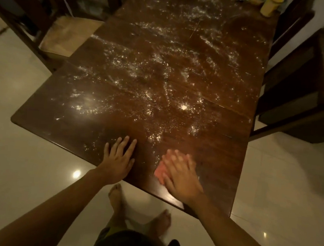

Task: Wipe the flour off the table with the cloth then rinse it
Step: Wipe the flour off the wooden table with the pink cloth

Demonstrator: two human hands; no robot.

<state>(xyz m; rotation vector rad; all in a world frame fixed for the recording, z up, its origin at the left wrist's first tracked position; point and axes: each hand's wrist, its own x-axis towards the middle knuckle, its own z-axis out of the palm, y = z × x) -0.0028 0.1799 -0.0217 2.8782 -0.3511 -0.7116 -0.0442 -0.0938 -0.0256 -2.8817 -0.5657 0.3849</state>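
Nearest to us, two bare feet point(117, 196) stand on a pale, glossy floor point(9, 149), just under the near edge of a dark wooden table point(40, 130). A small bright reflection point(76, 173) shows on the tiles to the left of the feet.

At that near edge we find both hands. The left hand point(118, 162) lies flat on the bare wood, palm down, its fingers straight and spread, holding nothing. The right hand point(182, 175) lies palm down on a pink cloth point(159, 172), fingers straight and close together, pressing it to the tabletop rather than gripping it. The cloth rests on the table near the front edge, to the right of the left hand and apart from it. Only its left side and a strip past the fingertips show from under the hand. Hand and cloth are both blurred, so we cannot make out the cloth's folds.

Just beyond the fingers the flour point(156, 137) begins. It runs as white specks and streaks over most of the tabletop, thickest through the middle and thinner toward the left front corner. One small bright clump point(183, 107) sits right of centre.

At the far right corner stand yellow containers point(269, 6), partly cut off by the frame. A wooden chair point(67, 35) with a pale seat stands against the table's left side, and a dark chair point(305, 85) stands along its right side.
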